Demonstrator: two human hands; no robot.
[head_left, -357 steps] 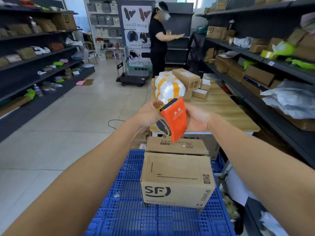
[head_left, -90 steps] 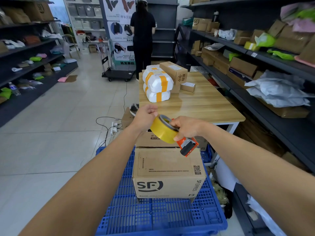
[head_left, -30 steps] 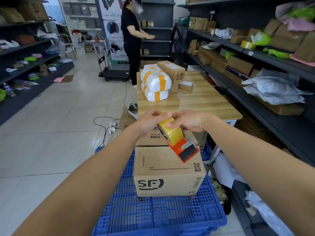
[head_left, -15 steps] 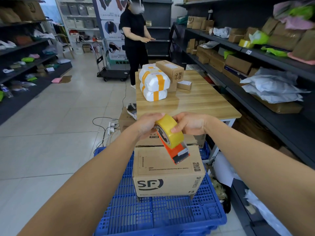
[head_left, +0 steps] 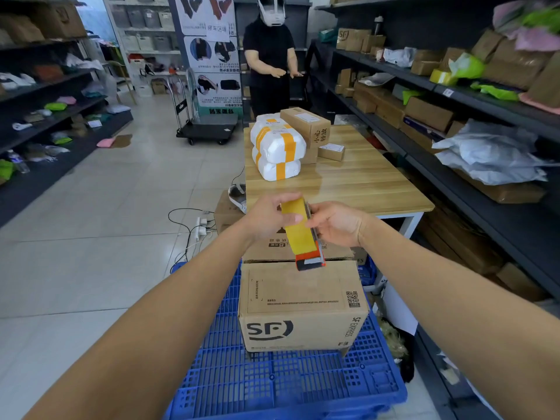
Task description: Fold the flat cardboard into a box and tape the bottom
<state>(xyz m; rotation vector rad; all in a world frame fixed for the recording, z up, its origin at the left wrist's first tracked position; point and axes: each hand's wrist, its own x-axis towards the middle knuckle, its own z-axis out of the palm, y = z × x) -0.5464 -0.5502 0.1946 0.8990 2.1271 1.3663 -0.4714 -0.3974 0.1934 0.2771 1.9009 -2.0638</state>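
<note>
An orange tape dispenser with a yellow tape roll (head_left: 300, 231) hangs edge-on above the boxes, cutter end down. My left hand (head_left: 271, 218) grips the roll from the left, thumb across its yellow face. My right hand (head_left: 338, 222) holds the dispenser from the right. Below them a folded SF cardboard box (head_left: 300, 307) stands on a blue plastic pallet (head_left: 272, 380), flaps closed on top. A second brown box (head_left: 272, 250) sits right behind it.
A wooden table (head_left: 357, 180) ahead carries white taped parcels (head_left: 277, 150) and small boxes. A person (head_left: 269, 56) stands beyond it by a flat trolley (head_left: 209, 128). Parcel shelves line both sides. Cables and a power strip (head_left: 200, 225) lie on the tiled floor.
The tape roll has turned from facing sideways to edge-on, its cutter end now pointing straight down. Both hands stay on it. The person at the back has turned toward me.
</note>
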